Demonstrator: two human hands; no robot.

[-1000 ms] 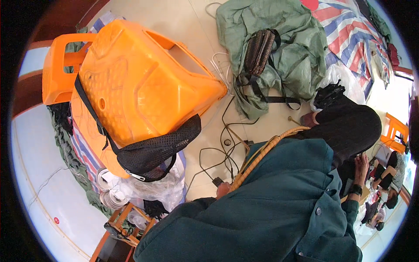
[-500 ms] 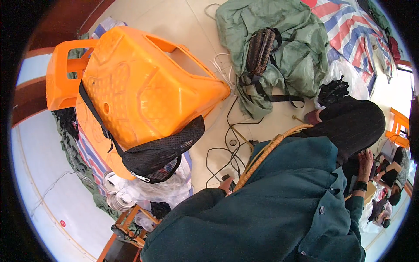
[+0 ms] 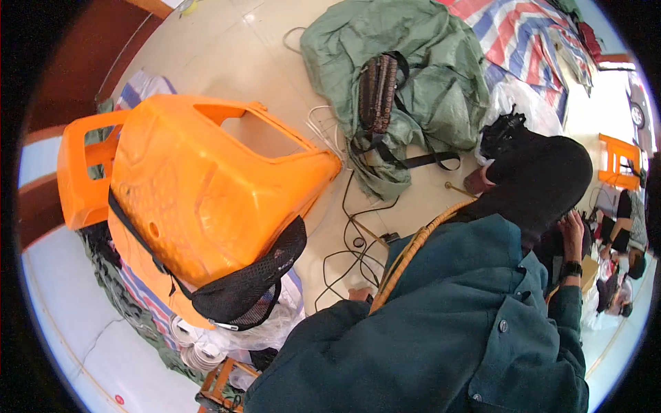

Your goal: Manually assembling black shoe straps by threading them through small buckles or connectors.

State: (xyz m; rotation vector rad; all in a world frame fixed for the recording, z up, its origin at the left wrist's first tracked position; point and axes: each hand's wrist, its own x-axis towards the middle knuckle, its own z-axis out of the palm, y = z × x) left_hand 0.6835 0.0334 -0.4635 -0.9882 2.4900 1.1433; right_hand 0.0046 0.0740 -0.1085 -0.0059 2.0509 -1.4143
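Observation:
My left hand point(image 3: 360, 294) shows only in part at the end of a dark teal sleeve, low beside the curved wicker edge point(image 3: 415, 249). Its fingers are mostly hidden, with a small dark patch next to them. On the right, my right hand point(image 3: 571, 235), with a dark band at the wrist, lies against the black cloth over my leg point(image 3: 544, 175). Its fingers look stretched out, and I see nothing held in them. Thin black cables point(image 3: 354, 256) lie in loops on the tiled floor near my left hand.
A large orange plastic chair point(image 3: 206, 186) lies tipped at left, with a black mesh bag point(image 3: 241, 292) strapped to it. Beyond is green sheeting point(image 3: 434, 76) with a patterned pouch point(image 3: 377, 93) on it. Striped sheeting point(image 3: 509, 34) and an orange stool point(image 3: 618, 162) are at right.
The view has shifted, so the orange chair and green sheeting sit further left. A small dark object at my left hand showed plainly before; the hand is now more covered.

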